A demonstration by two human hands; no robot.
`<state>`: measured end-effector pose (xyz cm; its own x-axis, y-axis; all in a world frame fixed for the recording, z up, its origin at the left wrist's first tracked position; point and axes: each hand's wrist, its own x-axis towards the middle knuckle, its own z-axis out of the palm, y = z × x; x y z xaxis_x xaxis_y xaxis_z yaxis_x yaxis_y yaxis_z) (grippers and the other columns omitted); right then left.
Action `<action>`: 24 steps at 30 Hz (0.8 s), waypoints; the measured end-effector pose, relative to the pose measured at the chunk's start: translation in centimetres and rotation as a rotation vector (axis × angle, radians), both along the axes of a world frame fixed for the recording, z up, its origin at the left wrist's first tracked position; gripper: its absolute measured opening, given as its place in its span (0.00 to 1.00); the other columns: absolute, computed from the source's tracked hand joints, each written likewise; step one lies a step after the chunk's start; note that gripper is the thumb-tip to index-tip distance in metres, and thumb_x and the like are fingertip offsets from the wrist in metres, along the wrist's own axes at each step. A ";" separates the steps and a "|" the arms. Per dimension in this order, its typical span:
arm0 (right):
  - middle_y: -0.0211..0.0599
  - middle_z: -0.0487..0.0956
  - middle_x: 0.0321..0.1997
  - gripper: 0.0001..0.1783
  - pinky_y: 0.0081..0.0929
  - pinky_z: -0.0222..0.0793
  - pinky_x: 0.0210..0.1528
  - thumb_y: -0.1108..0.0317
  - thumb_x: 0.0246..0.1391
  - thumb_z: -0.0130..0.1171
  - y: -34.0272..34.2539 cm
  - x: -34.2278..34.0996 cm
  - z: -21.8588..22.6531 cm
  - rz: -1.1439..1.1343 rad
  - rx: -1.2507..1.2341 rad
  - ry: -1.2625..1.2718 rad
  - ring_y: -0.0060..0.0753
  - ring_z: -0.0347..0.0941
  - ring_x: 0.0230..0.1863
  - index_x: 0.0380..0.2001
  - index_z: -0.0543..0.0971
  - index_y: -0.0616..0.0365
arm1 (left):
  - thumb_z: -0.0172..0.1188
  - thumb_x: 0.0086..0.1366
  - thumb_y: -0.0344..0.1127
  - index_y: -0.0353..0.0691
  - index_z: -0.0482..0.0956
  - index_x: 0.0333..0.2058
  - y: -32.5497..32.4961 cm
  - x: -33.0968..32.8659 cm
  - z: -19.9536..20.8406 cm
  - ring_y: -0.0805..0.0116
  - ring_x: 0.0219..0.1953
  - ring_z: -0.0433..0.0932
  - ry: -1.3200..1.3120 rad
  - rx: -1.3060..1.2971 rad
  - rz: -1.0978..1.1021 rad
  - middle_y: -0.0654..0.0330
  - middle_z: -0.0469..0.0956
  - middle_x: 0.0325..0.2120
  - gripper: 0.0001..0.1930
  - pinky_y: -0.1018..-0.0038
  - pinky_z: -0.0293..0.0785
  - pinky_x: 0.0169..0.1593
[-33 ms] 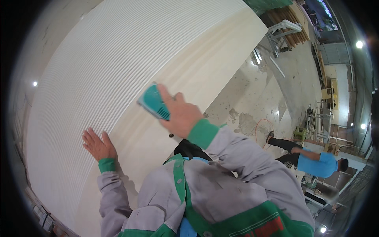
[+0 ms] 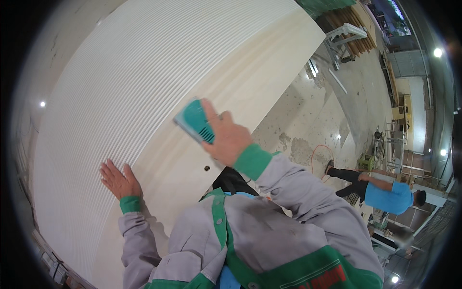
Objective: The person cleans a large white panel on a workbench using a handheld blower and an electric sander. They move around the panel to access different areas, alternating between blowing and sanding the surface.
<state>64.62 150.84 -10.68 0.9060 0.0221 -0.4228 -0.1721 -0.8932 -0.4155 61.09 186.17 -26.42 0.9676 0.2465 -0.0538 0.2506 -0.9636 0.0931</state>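
A large cream-white panel spreads in front of me, with fine parallel ribs over its left and far part and a smooth band along its right side. My right hand is closed round a teal hand sander with dark slots. The sander lies on the smooth band, beside the ribs' edge; its underside is hidden. My left hand rests flat on the ribbed surface, fingers stretched out, holding nothing. Near my right wrist, a small dark round spot shows on the smooth band.
Beyond the panel's right edge is a stained concrete floor with an orange cord. A metal trestle and stacked boards stand at the far right. Another person in a blue shirt is on the right, near a green machine.
My right hand and the sander have shifted slightly to the right, and the dark spot shows more fully. My left hand stays nearly in place. The other person's arm has moved.
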 end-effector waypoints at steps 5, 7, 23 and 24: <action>0.60 0.71 0.52 0.58 0.51 0.75 0.50 0.56 0.48 0.65 -12.4 4.3 -2.0 -0.225 -0.152 -0.176 0.65 0.77 0.44 0.76 0.41 0.42 | 0.41 0.75 0.52 0.36 0.49 0.72 -0.6 0.2 0.0 0.49 0.77 0.38 -0.010 0.038 -0.003 0.45 0.45 0.74 0.36 0.52 0.30 0.76; 0.61 0.72 0.52 0.59 0.50 0.75 0.52 0.53 0.46 0.66 -18.0 7.3 -3.4 -0.293 -0.206 -0.248 0.66 0.77 0.44 0.76 0.43 0.43 | 0.41 0.75 0.52 0.36 0.49 0.72 -0.4 0.3 -0.2 0.48 0.77 0.39 -0.033 0.025 -0.035 0.44 0.46 0.74 0.36 0.51 0.31 0.75; 0.59 0.78 0.56 0.61 0.43 0.72 0.59 0.49 0.43 0.70 -30.0 26.5 -4.3 -0.218 -0.203 -0.418 0.59 0.76 0.56 0.74 0.49 0.56 | 0.45 0.73 0.47 0.34 0.51 0.72 -0.5 0.5 -0.5 0.45 0.76 0.42 -0.066 0.071 -0.046 0.42 0.48 0.73 0.35 0.50 0.34 0.75; 0.60 0.78 0.55 0.61 0.44 0.72 0.58 0.49 0.43 0.70 -27.1 26.4 -4.4 -0.161 -0.182 -0.390 0.60 0.76 0.55 0.74 0.49 0.55 | 0.46 0.73 0.47 0.34 0.51 0.71 -0.5 0.5 -0.5 0.45 0.76 0.42 -0.063 0.059 -0.043 0.42 0.48 0.73 0.35 0.51 0.33 0.75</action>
<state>91.00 123.76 -15.08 0.9839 -0.1753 -0.0335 -0.1769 -0.9324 -0.3153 61.61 185.66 -26.89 0.9785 0.2053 0.0215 0.2040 -0.9777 0.0498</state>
